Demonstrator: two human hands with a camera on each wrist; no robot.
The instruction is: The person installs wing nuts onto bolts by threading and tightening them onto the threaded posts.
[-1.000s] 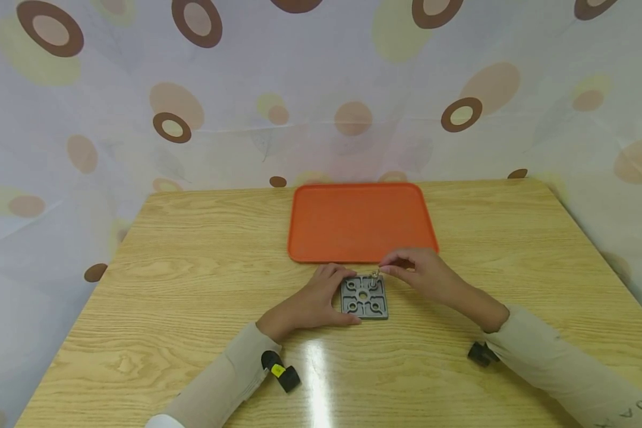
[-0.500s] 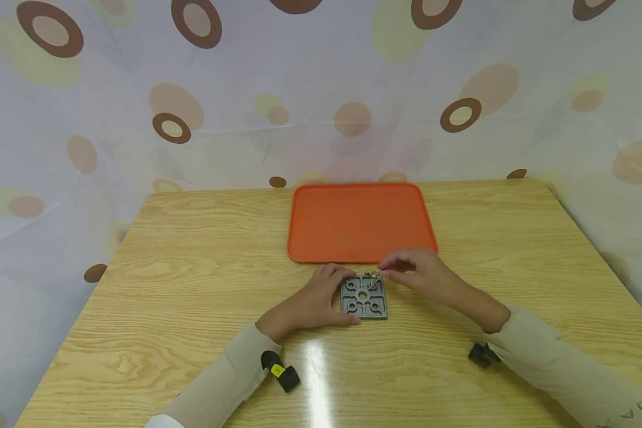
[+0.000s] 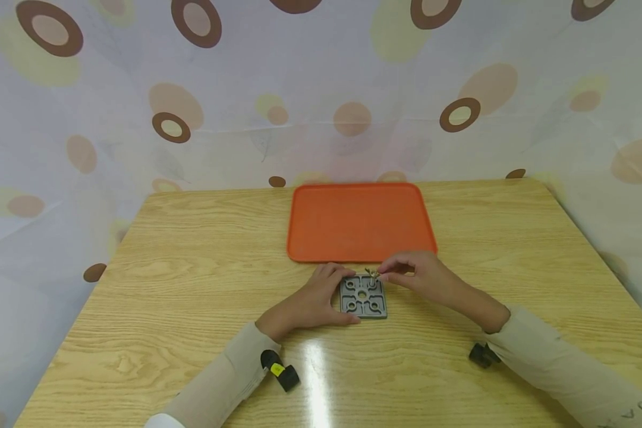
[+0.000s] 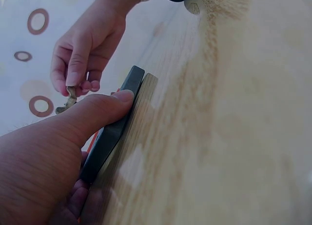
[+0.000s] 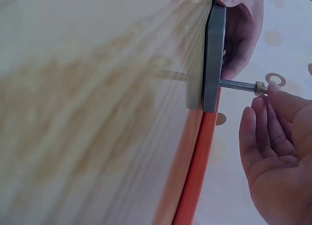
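A square grey metal plate [image 3: 362,313] with round holes lies flat on the table, ribbed side up. My left hand [image 3: 312,302] grips it from the left, thumb on the near edge and fingers at the far edge. From the plate's far right hole rises a threaded bolt [image 5: 238,84]. A brass wing nut [image 3: 373,273] sits at the bolt's top, well above the plate. Thumb and forefinger of my right hand [image 3: 422,274] pinch this nut; in the left wrist view one wing [image 4: 71,95] sticks out below the fingertips.
Just beyond the plate lies an orange tray [image 3: 358,259], its near rim close to the right hand. The wooden table [image 3: 208,249] ends at a patterned cloth [image 3: 310,148] behind. Each forearm wears a black wrist camera, such as the left one [image 3: 288,378].
The wing nut has turned on the bolt, its wing now pointing out to the left. My right fingers have shifted slightly with it; the left hand and plate stay in place.
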